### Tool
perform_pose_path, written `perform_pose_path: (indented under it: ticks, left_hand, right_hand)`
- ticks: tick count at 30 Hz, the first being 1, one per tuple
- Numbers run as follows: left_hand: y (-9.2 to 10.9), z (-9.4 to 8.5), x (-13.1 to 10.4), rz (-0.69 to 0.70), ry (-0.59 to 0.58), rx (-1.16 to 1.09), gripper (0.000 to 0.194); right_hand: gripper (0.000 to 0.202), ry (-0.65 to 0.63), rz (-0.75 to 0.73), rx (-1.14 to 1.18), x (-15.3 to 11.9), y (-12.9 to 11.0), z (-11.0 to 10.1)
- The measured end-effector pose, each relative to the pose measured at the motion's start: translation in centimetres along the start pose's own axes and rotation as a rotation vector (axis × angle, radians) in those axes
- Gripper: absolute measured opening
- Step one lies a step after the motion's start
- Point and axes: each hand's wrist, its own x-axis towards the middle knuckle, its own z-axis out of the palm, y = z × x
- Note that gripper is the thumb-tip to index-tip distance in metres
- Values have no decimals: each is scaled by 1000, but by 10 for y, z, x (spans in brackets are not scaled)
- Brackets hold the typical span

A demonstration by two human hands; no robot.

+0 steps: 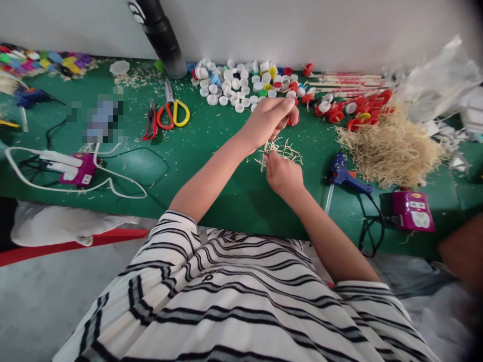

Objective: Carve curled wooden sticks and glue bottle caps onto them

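My left hand (272, 118) is closed above the middle of the green table, its fingers curled round a red bottle cap (293, 121) that shows partly at their far side. Just below it, my right hand (286, 175) is closed, pinching a thin pale wooden stick (263, 160) at its fingertips. Whether stick and cap are joined is hidden by the fingers. Under and between the hands lies a small bunch of pale straw-like strands (289, 152). Beyond the left hand, many loose bottle caps (230, 85), mostly white, are spread along the wall.
Scissors (171, 108) and red-handled pliers (151, 122) lie left. To the right are a blue glue gun (345, 173), a strand heap (396, 146), red-capped sticks (366, 108) and a purple power block (413, 211). A black bottle (162, 37) stands behind; a white cable (121, 191) loops left.
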Motion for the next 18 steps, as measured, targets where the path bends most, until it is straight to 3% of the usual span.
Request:
perform_pose_path:
  ticks: [7,18]
  left_hand:
    - [-2,5,0,10,-19,1,56]
    - [8,14,-4,-38,-16,142,45]
  right_hand:
    - [50,-61,19,-55,-9,2,14]
    - [47,-203,52,-91,-16,2,9]
